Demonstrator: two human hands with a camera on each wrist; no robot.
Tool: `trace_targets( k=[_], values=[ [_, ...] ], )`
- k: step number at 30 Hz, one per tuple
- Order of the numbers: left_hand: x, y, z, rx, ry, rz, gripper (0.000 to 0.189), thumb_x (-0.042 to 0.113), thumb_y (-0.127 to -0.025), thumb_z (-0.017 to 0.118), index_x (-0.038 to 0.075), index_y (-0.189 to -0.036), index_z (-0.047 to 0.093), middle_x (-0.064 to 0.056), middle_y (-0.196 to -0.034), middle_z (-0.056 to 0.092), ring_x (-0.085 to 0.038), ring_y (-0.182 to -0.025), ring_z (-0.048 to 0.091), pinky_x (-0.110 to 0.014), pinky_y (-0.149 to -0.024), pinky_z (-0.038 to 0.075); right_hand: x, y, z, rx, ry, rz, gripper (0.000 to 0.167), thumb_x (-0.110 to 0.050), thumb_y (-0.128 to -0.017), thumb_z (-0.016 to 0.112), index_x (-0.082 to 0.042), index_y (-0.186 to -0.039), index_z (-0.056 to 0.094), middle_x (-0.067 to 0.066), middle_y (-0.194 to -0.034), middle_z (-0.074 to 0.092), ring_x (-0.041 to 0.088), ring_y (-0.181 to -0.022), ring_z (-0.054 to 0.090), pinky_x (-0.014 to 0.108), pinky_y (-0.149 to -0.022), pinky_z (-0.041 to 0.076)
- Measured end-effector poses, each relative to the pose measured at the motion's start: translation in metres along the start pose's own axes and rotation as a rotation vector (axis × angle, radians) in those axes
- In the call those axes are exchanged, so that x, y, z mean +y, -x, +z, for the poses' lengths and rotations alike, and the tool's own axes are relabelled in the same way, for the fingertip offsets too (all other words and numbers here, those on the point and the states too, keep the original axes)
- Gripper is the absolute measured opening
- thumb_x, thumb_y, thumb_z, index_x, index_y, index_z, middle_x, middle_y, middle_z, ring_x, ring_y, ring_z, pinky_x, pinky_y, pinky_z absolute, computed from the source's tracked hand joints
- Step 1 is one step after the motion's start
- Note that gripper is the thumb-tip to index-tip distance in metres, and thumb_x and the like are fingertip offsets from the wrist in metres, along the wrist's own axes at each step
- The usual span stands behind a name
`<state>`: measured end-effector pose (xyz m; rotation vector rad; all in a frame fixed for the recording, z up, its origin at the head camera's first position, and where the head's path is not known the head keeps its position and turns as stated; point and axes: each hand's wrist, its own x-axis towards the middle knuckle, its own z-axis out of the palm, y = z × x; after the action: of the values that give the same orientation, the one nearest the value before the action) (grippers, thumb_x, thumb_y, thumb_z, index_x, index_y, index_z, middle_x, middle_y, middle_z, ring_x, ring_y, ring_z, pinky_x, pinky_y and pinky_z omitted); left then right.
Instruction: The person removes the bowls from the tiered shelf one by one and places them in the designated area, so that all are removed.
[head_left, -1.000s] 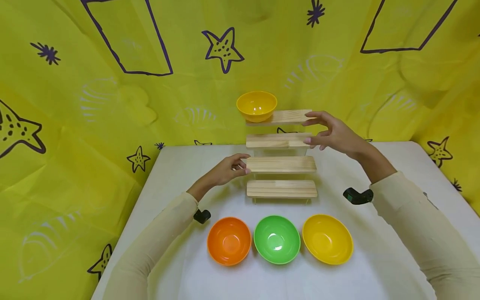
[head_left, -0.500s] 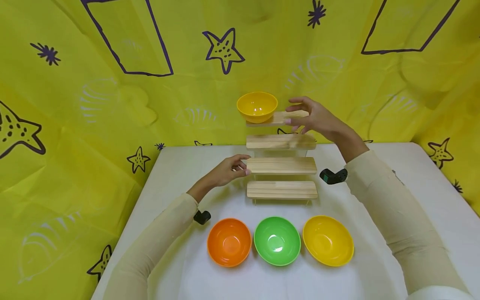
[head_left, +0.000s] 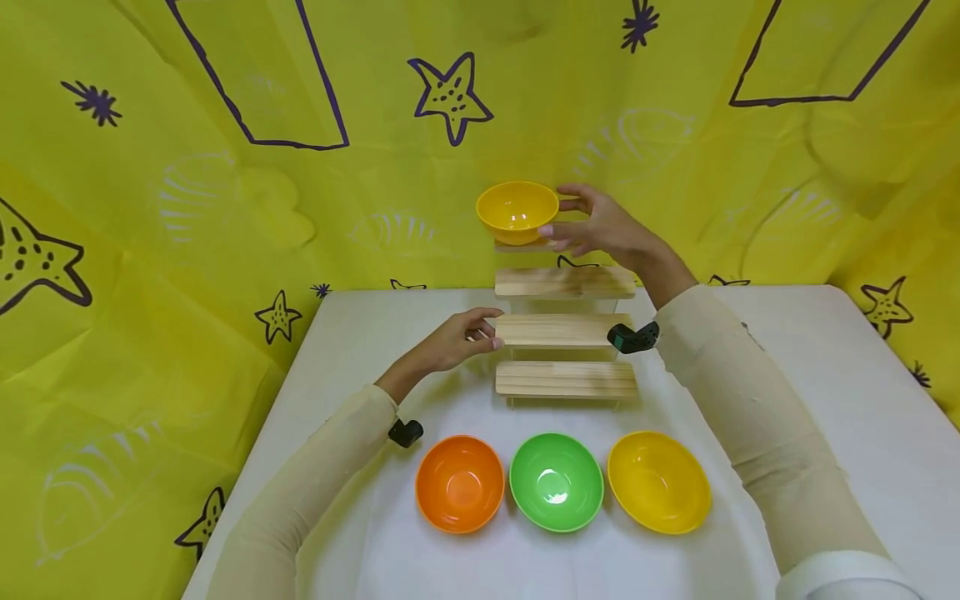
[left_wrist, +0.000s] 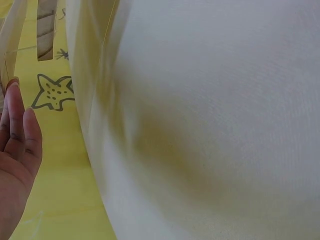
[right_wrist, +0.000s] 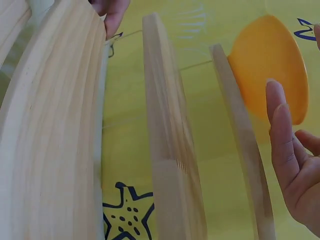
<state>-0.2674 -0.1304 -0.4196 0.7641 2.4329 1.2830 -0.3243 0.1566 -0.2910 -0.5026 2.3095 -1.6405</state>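
Observation:
A small yellow bowl (head_left: pixel 517 207) sits at the left end of the top plank of a stepped wooden stand (head_left: pixel 566 331). My right hand (head_left: pixel 606 227) is at the bowl's right side, thumb towards the front and fingers towards the back. In the right wrist view, loosely bent fingers (right_wrist: pixel 284 142) overlap the edge of the orange-yellow bowl (right_wrist: pixel 267 65). Lower down, my left hand (head_left: pixel 457 342) holds the left end of a middle plank between thumb and fingers. The left wrist view catches that hand (left_wrist: pixel 19 150) at its left edge, with most of the stand outside the picture.
On the white table (head_left: pixel 420 567) in front of the stand, an orange bowl (head_left: pixel 460 485), a green bowl (head_left: pixel 556 483) and a larger yellow bowl (head_left: pixel 658 483) stand in a row. A yellow cloth (head_left: pixel 375 192) with drawn starfish hangs behind and at the sides.
My right hand has moved left and up from the stand's right end to the small yellow bowl. The left hand stays at its plank, and the bowls have not moved.

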Motion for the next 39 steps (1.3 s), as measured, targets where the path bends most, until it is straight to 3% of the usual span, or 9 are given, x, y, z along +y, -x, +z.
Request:
trace_targets(
  k=[9,15,19,22,29,39],
  values=[
    [-0.002,-0.002,0.000,0.000,-0.001,-0.011,0.057,0.017,-0.098,0.067,0.001,-0.148,0.045,-0.016,-0.112,0.067,-0.021,-0.094,0.064,-0.026,-0.081,0.049,-0.002,-0.019,0.011,-0.012,-0.060,-0.011,0.084,-0.027,-0.092,0.074,-0.016,-0.159,0.024,0.013,-0.153,0.036,0.019,-0.085,0.071,0.027,-0.074,0.059],
    [-0.003,-0.003,0.000,-0.002,0.002,-0.008,0.058,0.018,-0.098,0.067,0.000,-0.148,0.045,-0.016,-0.112,0.067,-0.021,-0.093,0.064,-0.025,-0.080,0.049,-0.004,-0.026,0.019,-0.006,-0.010,0.017,0.100,-0.033,-0.090,0.075,-0.018,-0.162,0.007,0.017,-0.146,0.043,0.018,-0.085,0.073,0.027,-0.074,0.058],
    [-0.003,-0.003,0.000,-0.001,-0.005,-0.004,0.058,0.018,-0.098,0.067,0.000,-0.148,0.045,-0.016,-0.111,0.067,-0.021,-0.093,0.064,-0.026,-0.081,0.050,-0.005,-0.031,0.023,0.011,0.005,0.046,0.108,-0.036,-0.089,0.076,-0.018,-0.162,-0.003,0.018,-0.119,0.067,0.015,-0.080,0.074,0.025,-0.068,0.056],
    [-0.003,-0.003,0.000,0.001,-0.007,-0.009,0.057,0.018,-0.098,0.068,0.002,-0.148,0.045,-0.015,-0.111,0.068,-0.020,-0.094,0.065,-0.026,-0.081,0.050,-0.005,-0.032,0.025,0.011,0.007,0.052,0.109,-0.035,-0.088,0.077,-0.020,-0.162,-0.003,0.015,-0.105,0.072,0.016,-0.079,0.074,0.025,-0.065,0.054],
    [0.001,-0.006,0.000,-0.005,-0.004,-0.001,0.057,0.021,-0.098,0.067,0.004,-0.148,0.046,-0.014,-0.113,0.067,-0.022,-0.098,0.065,-0.030,-0.085,0.051,-0.007,-0.029,0.024,0.034,0.029,0.039,0.107,-0.033,-0.087,0.079,-0.021,-0.161,0.003,0.017,-0.127,0.057,0.015,-0.079,0.073,0.025,-0.064,0.053],
    [0.001,0.000,-0.001,-0.009,-0.022,-0.011,0.057,0.022,-0.098,0.067,0.005,-0.148,0.046,-0.013,-0.113,0.066,-0.023,-0.101,0.064,-0.035,-0.089,0.051,-0.002,-0.020,0.023,0.023,0.011,-0.015,0.103,-0.025,-0.088,0.078,-0.021,-0.161,0.006,0.019,-0.126,0.056,0.020,-0.080,0.073,0.027,-0.062,0.055]
  ],
)
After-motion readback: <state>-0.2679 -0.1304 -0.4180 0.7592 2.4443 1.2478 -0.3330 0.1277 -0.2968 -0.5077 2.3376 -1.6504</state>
